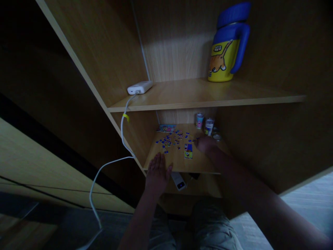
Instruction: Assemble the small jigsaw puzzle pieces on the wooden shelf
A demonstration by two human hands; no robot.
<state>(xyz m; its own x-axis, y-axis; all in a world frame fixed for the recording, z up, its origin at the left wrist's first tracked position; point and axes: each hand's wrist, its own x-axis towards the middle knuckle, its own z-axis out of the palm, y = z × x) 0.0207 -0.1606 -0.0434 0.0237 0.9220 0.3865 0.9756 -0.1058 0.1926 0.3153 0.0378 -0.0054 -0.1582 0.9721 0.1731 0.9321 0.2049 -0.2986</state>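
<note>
My left hand (156, 173) lies flat at the front edge of the lower shelf (173, 161), palm down, fingers stretched out and holding nothing. Blue-backed jigsaw puzzle pieces (166, 140) are scattered on the shelf beyond it. A joined puzzle section (188, 151) with a yellow cartoon figure lies to the left of my right hand (205, 143). That hand is closed, its fingertips down at the shelf beside some loose pieces; whatever is between them is too small to make out. A colourful picture sheet (166, 128) lies at the back left.
Two small printed tins (199, 121) (208, 126) and round lids (216, 137) stand at the back right. Above, a shelf (182, 95) holds a blue-yellow mug (225, 52) and a white power bank (140, 87) with a hanging cable (122, 128). A white device (178, 181) lies below.
</note>
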